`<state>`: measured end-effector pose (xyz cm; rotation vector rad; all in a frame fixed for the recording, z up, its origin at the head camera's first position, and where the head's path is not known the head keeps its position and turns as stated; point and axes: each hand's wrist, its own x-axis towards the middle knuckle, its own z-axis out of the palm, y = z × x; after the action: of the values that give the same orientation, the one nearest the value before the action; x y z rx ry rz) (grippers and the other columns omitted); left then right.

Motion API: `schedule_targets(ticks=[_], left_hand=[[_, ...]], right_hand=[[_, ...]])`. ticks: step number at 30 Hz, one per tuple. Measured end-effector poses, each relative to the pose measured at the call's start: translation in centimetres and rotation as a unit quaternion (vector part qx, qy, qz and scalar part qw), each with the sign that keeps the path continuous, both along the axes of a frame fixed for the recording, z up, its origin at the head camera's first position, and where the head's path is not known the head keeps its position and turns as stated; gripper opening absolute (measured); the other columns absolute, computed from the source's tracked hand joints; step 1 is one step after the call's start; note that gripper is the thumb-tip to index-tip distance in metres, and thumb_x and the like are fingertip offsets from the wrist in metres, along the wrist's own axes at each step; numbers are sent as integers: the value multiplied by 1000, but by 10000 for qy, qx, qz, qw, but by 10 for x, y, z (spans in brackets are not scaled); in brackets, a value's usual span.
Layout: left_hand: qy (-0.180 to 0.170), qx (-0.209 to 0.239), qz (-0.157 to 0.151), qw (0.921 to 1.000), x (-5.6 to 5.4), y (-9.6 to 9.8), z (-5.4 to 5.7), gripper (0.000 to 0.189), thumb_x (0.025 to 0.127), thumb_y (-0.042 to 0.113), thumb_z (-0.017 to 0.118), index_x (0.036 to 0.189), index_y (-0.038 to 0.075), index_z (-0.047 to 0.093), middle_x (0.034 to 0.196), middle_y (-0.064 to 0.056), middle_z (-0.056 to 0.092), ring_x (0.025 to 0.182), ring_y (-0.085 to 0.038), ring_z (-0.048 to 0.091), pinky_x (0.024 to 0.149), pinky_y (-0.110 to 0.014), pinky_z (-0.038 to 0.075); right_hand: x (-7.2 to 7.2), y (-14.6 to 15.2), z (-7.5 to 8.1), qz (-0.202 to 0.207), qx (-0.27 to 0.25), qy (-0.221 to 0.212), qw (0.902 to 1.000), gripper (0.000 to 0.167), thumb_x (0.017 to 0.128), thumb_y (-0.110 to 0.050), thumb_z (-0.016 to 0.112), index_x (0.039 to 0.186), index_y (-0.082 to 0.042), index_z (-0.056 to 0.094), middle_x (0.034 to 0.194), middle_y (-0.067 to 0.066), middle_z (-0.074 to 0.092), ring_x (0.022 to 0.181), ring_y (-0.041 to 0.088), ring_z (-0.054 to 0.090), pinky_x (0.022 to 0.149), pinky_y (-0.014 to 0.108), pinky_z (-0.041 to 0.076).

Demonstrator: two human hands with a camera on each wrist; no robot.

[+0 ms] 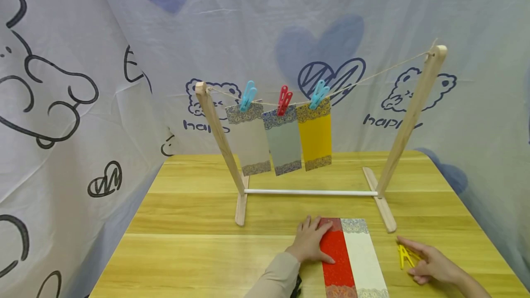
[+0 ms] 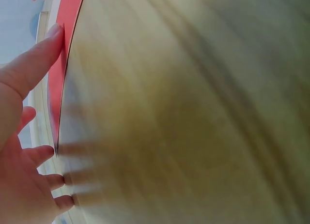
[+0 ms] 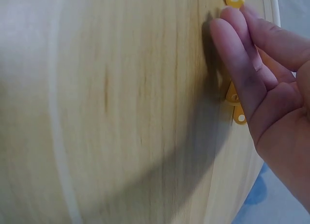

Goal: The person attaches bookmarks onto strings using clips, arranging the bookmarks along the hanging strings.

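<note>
My left hand [image 1: 309, 240] rests with fingers spread over the left edge of a red card [image 1: 337, 256] with lace-patterned ends. In the left wrist view its thumb [image 2: 46, 52] lies along the red card [image 2: 63, 54]. A cream card [image 1: 362, 256] lies directly right of the red one. To the right, my right hand [image 1: 432, 263] is at a yellow clothespin [image 1: 403, 256], index finger above it and thumb below. In the right wrist view, fingers partly hide yellow plastic [image 3: 240, 113]; I cannot tell whether they grip it.
A wooden stand [image 1: 221, 137] behind the hands carries a sagging string [image 1: 372, 77]. Two blue clothespins [image 1: 248, 96] and a red clothespin [image 1: 284, 100] hold a cream-white card [image 1: 250, 141], a grey-green card [image 1: 284, 144] and a yellow card [image 1: 316, 134]. A white crossbar [image 1: 310, 192] joins its feet.
</note>
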<state>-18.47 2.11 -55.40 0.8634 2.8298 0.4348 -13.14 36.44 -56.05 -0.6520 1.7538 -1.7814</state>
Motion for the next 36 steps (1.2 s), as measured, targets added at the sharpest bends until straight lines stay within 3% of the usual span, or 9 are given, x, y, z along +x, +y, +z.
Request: schedule_targets(ticks=[9, 13, 15, 16, 20, 22, 25, 30, 36], left_hand=[[-396, 3, -27, 9992, -7, 2, 0, 91, 60, 54, 74, 138, 30, 34, 143, -9, 26, 130, -37, 17, 102, -49, 21], [-418, -49, -33, 9991, -9, 3, 2, 92, 58, 54, 76, 137, 30, 36, 142, -7, 27, 130, -37, 17, 102, -49, 20], [-393, -57, -46, 9992, -9, 4, 3, 92, 57, 54, 76, 137, 29, 37, 141, -7, 29, 129, -37, 17, 102, -49, 21], [-367, -46, -47, 9993, -9, 4, 3, 92, 56, 54, 77, 136, 29, 38, 140, -7, 30, 129, -37, 18, 102, -49, 22], [-294, -53, -53, 9995, -9, 3, 4, 93, 56, 54, 77, 136, 28, 38, 138, -7, 31, 128, -37, 20, 101, -49, 22], [-239, -63, -68, 9997, -9, 3, 4, 93, 55, 54, 77, 136, 28, 38, 137, -7, 33, 128, -37, 21, 101, -49, 24], [-131, -52, -118, 9998, -9, 2, 4, 93, 55, 54, 78, 135, 27, 40, 134, -7, 35, 127, -35, 23, 100, -48, 26], [59, 16, -195, 9998, -12, 1, 4, 91, 56, 54, 77, 135, 26, 41, 126, -4, 40, 119, -25, 31, 96, -42, 30], [242, -13, -193, 9995, -14, 0, 2, 94, 52, 55, 78, 134, 26, 42, 118, -2, 41, 107, -18, 35, 93, -36, 31]], right_hand=[[-1, 3, 0, -141, 252, -47, 9996, 71, 82, 9, 55, 131, -39, 38, 125, -32, 35, 60, 12, 58, 49, 28, 51], [-1, 3, 1, -411, 578, -326, 9969, 68, 81, 5, 58, 126, -43, 41, 139, 14, 31, 68, 24, 61, 55, 37, 53], [-1, 3, 1, -530, 646, -471, 9954, 67, 80, 4, 59, 124, -44, 41, 137, 27, 25, 71, 29, 62, 57, 41, 53], [-1, 3, 1, -536, 630, -518, 9952, 67, 80, 4, 59, 123, -44, 41, 138, 23, 27, 71, 30, 62, 58, 41, 53], [-1, 2, -1, -510, 383, -523, 9966, 67, 80, 5, 58, 123, -43, 41, 125, -25, 38, 70, 27, 62, 57, 39, 53], [-1, 1, -1, -480, 290, -405, 9976, 68, 81, 7, 56, 124, -42, 41, 117, -35, 37, 69, 24, 62, 55, 37, 53], [-1, -1, -1, -527, 305, -282, 9977, 69, 80, 11, 51, 125, -42, 42, 118, -31, 40, 67, 22, 61, 53, 35, 53], [-1, -1, 0, -759, 501, -231, 9956, 68, 80, 11, 51, 124, -41, 45, 126, -7, 42, 66, 22, 61, 53, 36, 53], [-2, 0, -2, -415, -111, -261, 9987, 64, 84, 9, 52, 125, -39, 46, 121, -29, 41, 70, 18, 62, 58, 33, 53]])
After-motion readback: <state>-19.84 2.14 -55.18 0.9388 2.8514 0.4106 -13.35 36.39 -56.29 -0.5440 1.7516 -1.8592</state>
